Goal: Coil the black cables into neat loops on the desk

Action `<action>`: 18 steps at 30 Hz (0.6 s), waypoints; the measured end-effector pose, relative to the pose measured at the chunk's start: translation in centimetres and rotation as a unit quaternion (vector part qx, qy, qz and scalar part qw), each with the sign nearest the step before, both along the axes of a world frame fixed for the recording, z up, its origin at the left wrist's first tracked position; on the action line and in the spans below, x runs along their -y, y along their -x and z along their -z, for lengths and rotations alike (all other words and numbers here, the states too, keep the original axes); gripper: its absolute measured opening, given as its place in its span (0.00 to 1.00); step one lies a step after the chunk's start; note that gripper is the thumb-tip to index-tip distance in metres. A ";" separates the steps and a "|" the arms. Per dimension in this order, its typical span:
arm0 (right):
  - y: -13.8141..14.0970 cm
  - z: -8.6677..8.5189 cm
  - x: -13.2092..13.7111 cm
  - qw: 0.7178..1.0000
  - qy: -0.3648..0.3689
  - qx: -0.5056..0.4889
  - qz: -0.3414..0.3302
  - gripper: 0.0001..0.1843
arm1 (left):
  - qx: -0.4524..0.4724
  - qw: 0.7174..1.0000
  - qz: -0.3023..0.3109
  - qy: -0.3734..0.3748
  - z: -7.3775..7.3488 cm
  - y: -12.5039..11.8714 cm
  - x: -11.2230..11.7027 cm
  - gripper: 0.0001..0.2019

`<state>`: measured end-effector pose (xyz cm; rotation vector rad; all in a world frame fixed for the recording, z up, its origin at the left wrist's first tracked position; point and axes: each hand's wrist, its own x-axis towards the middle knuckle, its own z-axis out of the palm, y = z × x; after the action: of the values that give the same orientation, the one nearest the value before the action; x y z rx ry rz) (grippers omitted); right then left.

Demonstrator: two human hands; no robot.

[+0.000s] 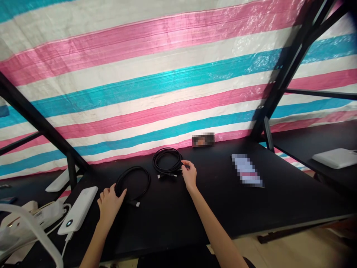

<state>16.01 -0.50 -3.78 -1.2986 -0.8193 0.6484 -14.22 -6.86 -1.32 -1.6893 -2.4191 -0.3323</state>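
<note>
We have both hands over the black tabletop (pixel 167 223), each at its own coil of black cable. Our left hand (pixel 111 199) is at the near left edge of the left coil (pixel 148 181), with thumb and fingers parted on either side of the cable; we cannot tell whether it grips. The coil lies flat in a loose ring, and a pale-tipped plug (pixel 137 204) sits at its near side, right of our left hand.

Our right hand (pixel 185 168) is at the right edge of the right coil (pixel 154 160), its thumb and forefinger curled close together; we cannot tell whether they pinch the cable. This second coil is wound more thickly and lies farther back, just beside the first, with two connectors (pixel 175 175) along its near side.

To our left rests a white power bank (pixel 83 204), a white lead plugged into its near end, and beyond it a white power strip (pixel 48 215). On our right lies a phone (pixel 247 170), blurred out, and at the back edge stands a small blurred item (pixel 203 140). Behind everything hangs a striped sheet (pixel 156 85) in pink, white and blue.
</note>
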 end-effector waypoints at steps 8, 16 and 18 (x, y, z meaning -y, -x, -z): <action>0.5 -0.9 0.6 0.998 -0.014 -0.038 -0.038 0.12 | 0.213 0.977 -0.001 0.024 1.6 1.8 -0.6 0.30; 0.7 -2.7 1.4 0.995 -0.079 -0.047 -0.039 0.05 | 0.596 0.800 -0.028 -0.065 -0.2 2.2 2.2 0.39; 0.8 -2.9 1.5 0.995 -0.082 -0.041 -0.030 0.04 | 0.674 0.735 -0.019 -0.064 -0.9 1.7 3.3 0.33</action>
<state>15.25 -2.02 -0.87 -1.0963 -0.8302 0.6642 -15.95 -10.19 -0.40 -1.4580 -2.9900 -2.3369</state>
